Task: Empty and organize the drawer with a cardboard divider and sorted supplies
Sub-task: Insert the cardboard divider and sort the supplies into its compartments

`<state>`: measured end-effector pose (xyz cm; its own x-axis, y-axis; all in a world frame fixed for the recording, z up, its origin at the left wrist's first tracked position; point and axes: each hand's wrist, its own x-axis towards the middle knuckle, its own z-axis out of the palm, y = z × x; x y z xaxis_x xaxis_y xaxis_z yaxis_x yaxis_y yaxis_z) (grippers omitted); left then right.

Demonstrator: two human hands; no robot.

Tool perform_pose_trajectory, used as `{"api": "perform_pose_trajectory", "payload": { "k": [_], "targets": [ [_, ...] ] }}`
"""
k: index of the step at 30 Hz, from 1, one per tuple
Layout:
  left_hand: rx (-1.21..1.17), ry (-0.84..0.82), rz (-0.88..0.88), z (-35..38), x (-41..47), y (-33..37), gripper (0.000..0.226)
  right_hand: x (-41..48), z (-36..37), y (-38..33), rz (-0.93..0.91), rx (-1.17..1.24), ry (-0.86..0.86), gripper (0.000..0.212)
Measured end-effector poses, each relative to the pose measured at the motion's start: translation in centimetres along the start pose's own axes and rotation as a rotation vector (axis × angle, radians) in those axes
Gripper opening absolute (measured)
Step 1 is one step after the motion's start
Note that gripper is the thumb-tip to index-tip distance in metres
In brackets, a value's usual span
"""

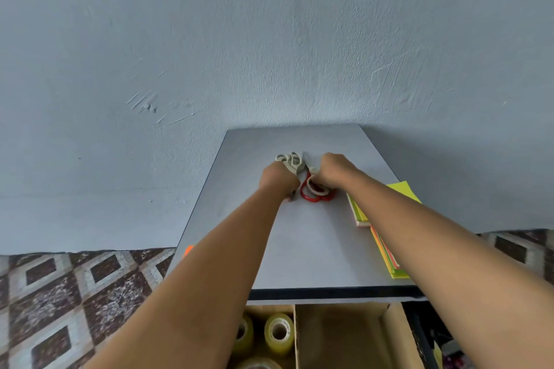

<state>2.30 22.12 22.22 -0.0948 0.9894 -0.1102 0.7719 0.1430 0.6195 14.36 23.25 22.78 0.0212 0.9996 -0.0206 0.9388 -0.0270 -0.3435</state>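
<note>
A flat, pale grey tabletop (299, 249) is pushed against a rough-plastered blue-grey wall (269, 39). On both sides the floor (75, 284) shows brown and cream tiles in a diamond pattern.

Both arms reach across the top, and the hands lie close together near the far end. The left hand (278, 178) is curled round the grey-handled scissors (289, 160), whose pale loops stick out beyond the knuckles. The right hand (334, 171) is closed over the red-handled scissors (313, 195). Their red loops lie on the surface just below the fist, with another pale loop on top of them. How many pairs are bunched there cannot be told.

Along the right edge, partly under the right forearm, lie 2 stacks of neon paper: a yellow-green pad (401, 192) and, nearer the front, a mixed yellow, orange and pink stack (386, 257). A small orange scrap (189, 250) sits at the left edge.

Below the front edge the cardboard-lined drawer (338, 335) stands open. An upright cardboard divider (295, 335) splits it, and the left compartment holds 3 yellowish rolls of clear tape (278, 334).
</note>
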Motion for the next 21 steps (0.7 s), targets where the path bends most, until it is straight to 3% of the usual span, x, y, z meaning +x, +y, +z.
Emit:
{"api": "perform_pose_trajectory", "payload": {
  "k": [4,7,12,15,18,21],
  "targets": [
    [-0.217,-0.076,-0.108,-0.7,0.4,-0.2,0.011,0.4,-0.5,0.1,0.03,0.041,0.033,0.032],
    [-0.367,-0.107,-0.164,-1.3,-0.4,-0.3,0.021,0.4,-1.0,0.3,0.073,0.139,0.066,0.019],
    [-0.513,-0.101,-0.183,-2.0,-2.6,-0.7,0.021,-0.7,-2.1,0.5,0.135,0.251,0.183,0.022],
    [-0.59,-0.083,-0.144,-2.6,-4.2,-0.6,0.022,-1.8,-3.2,0.6,0.141,0.493,0.219,0.024],
    [-0.67,-0.099,-0.111,-3.7,-6.8,-0.3,0.02,-5.2,-4.6,1.0,0.153,0.872,0.144,0.025],
    [-0.738,-0.163,-0.053,-4.9,-10.5,-0.4,0.015,-10.7,-5.8,2.0,0.057,0.993,0.039,0.021]
  ]
}}
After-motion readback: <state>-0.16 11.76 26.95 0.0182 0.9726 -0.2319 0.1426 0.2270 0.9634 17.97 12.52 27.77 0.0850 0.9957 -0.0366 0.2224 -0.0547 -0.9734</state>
